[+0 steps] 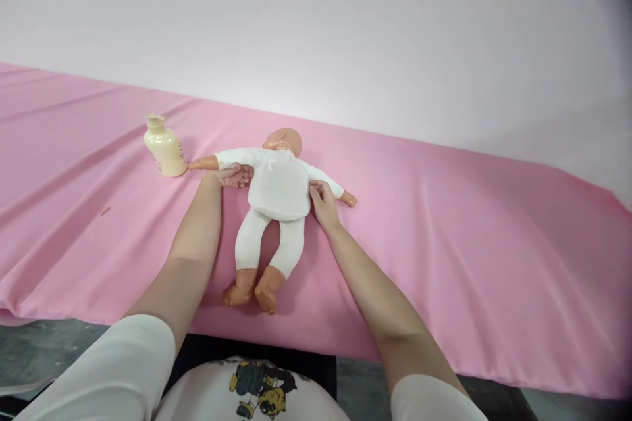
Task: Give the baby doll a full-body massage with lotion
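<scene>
A baby doll (279, 187) in a white top and white leggings lies on its back, its arms spread and its bare feet toward me. My left hand (237, 175) is under the doll's outstretched arm, palm turned up and fingers loosely apart, with the fingertips against the torso's side. At the opposite side of the torso, my right hand (323, 202) has its thumb and fingers pinched together at the edge of the white top, below the doll's other arm. Part of my left hand is hidden by the doll's sleeve.
A cream-coloured bottle (165, 148) with an open neck stands by the doll's hand on the left. Pink cloth (419, 263) with folds covers the table, and a small orange-brown piece (105, 211) lies on it. A white surface (296, 33) rises behind.
</scene>
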Demonstrator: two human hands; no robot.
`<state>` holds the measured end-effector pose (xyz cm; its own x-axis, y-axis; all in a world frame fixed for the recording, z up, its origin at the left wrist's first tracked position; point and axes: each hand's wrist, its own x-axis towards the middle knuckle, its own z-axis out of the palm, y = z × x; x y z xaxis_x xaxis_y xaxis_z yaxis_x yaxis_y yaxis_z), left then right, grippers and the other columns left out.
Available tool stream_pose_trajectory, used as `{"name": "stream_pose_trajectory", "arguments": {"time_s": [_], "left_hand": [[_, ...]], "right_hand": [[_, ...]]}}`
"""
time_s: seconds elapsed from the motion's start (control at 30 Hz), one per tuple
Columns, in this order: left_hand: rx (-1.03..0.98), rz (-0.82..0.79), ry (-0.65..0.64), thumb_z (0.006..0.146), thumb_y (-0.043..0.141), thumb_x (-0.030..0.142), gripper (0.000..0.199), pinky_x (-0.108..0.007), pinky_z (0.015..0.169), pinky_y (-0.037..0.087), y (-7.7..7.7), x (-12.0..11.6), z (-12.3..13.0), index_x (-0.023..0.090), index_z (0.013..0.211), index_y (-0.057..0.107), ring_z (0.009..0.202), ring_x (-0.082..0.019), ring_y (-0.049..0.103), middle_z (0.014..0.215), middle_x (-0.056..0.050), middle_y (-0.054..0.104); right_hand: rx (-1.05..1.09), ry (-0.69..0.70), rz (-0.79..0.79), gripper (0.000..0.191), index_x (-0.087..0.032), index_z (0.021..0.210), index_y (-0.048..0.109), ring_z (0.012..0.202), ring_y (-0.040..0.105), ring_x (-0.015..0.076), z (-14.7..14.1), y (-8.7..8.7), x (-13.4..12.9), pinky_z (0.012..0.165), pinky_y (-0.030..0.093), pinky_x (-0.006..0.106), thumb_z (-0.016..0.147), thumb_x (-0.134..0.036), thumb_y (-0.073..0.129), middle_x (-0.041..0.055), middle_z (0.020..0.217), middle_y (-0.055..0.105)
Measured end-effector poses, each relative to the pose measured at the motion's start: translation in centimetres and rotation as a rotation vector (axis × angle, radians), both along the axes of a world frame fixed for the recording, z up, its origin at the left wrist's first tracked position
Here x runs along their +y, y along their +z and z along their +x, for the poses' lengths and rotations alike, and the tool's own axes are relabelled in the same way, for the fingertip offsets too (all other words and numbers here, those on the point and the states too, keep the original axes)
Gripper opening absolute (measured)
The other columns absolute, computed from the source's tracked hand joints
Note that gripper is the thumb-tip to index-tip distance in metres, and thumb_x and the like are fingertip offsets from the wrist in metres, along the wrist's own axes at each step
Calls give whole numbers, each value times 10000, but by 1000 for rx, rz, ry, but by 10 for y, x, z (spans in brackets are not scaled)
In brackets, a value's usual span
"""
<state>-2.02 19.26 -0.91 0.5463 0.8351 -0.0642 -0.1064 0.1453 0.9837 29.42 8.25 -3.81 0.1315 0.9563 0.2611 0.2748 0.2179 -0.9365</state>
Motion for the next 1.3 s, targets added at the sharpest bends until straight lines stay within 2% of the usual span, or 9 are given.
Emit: {"name": "stream_pose_trajectory", "arguments": {"time_s": [0.1,0.27,0.47,0.63,0.87,1.03,1.1,1.2,1.3], "left_hand": [[65,-103,-240,738,486,900,751,-229,408,360,-8,9,-5,156,704,578,505,-141,555,570,-53,576],[-36,-67,-423,519,294,1053,930,-204,406,378,-19,23,-10,175,716,525,515,-141,584,547,-33,573],[38,-221,-269,695,-15,951,982,-213,433,420,-10,15,-10,151,747,552,544,-157,620,581,-89,639],[147,-307,-209,801,91,903,901,-241,403,435,2,9,-5,165,675,593,520,-194,632,526,-119,623],[151,-325,-384,880,24,805,986,-250,386,453,12,11,-4,95,698,683,599,-263,720,685,-222,726],[69,-302,-429,919,67,778,984,-240,403,441,37,8,-8,32,984,706,637,-268,737,796,-237,750],[20,-254,-342,939,124,763,918,-252,464,477,56,2,-7,53,1094,684,671,-258,742,868,-220,761],[-85,-119,-131,961,235,734,783,-301,644,551,84,-11,4,101,1076,682,732,-234,742,873,-162,761],[-138,-10,-63,969,373,677,624,-341,786,562,95,-21,30,140,1024,685,792,-212,734,924,-119,760]], "right_hand": [[5,31,-14,439,-271,1180,530,1099,602,243,-4,1,-3,1016,482,454,863,-569,593,76,1200,628],[205,250,-206,707,-323,1362,397,1257,578,271,-12,5,-6,1107,458,500,784,-590,704,80,1332,616],[231,326,-233,1012,-379,1508,259,1327,552,287,-12,11,-5,1157,432,560,685,-498,835,62,1420,580],[217,347,-234,1017,-422,1517,269,1513,329,263,-9,16,-7,1246,331,523,678,-442,844,-12,1662,250],[182,387,-263,1005,-445,1524,280,1523,314,264,-1,10,-2,1248,314,550,689,-423,838,-43,1643,296],[193,408,-266,998,-426,1518,294,1511,338,260,4,7,2,1246,320,539,687,-389,845,-22,1631,323],[183,426,-272,977,-418,1504,316,1496,362,267,5,7,2,1230,344,545,684,-382,846,-9,1620,343],[162,406,-275,936,-414,1468,363,1473,393,279,6,7,2,1216,357,557,669,-389,849,0,1602,365],[136,367,-256,889,-399,1419,425,1430,443,289,6,5,3,1185,398,558,643,-398,858,16,1551,427]]}}
